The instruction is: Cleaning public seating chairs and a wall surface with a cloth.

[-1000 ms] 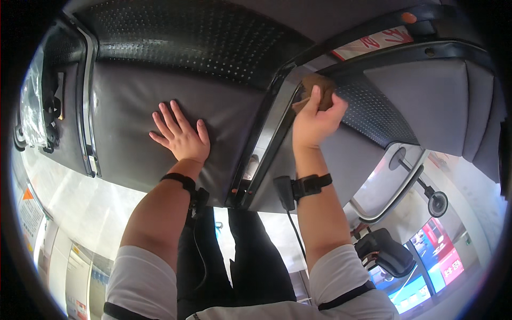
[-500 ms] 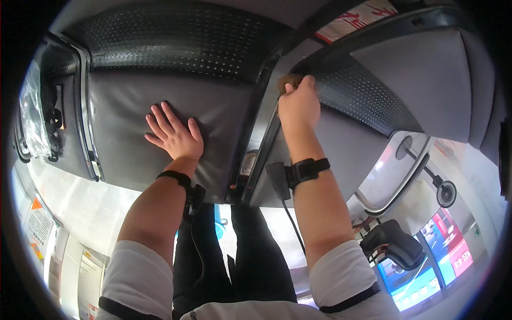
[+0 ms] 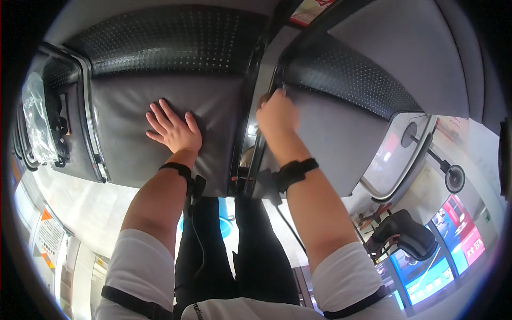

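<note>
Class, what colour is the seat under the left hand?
The seat is dark grey, clearest in head view.

Seat cushion – smooth, semi-matt, leather-lk; bag – glossy, crinkly plast

Shiny pale floor, glowing display panels lower right.

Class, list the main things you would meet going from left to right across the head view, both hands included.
Clear plastic bag → left hand → right hand → black padded seat → round black disc.
</note>
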The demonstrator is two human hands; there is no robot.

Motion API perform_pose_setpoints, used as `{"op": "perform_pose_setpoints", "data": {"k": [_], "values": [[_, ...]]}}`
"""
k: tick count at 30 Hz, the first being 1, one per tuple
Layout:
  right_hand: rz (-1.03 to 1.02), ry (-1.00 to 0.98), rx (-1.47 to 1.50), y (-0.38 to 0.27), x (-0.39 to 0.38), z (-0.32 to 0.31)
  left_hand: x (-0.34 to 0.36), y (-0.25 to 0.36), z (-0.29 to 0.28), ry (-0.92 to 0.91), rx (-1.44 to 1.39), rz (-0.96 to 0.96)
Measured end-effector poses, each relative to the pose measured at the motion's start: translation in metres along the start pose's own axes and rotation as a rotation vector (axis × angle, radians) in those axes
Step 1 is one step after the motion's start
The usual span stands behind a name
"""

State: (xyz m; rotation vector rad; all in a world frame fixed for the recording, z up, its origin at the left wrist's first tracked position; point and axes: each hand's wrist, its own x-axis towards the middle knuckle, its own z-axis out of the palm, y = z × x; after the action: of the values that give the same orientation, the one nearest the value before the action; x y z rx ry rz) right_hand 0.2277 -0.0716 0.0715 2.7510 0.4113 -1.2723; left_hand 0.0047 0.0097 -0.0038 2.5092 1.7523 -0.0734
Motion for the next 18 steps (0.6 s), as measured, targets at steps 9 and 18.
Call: {"op": "perform_pose_setpoints", "data": {"k": [9, 18], "values": [[0.066, -0.159, 0.018, 0.068, -0.118, 0.116, -0.001, 0.002, 0.001, 0.001, -0.015, 0.003], [-0.23, 0.347, 0.123, 0.104, -0.12, 0.095, -0.001, -0.004, 0.001, -0.032, 0.002, -0.007]]}}
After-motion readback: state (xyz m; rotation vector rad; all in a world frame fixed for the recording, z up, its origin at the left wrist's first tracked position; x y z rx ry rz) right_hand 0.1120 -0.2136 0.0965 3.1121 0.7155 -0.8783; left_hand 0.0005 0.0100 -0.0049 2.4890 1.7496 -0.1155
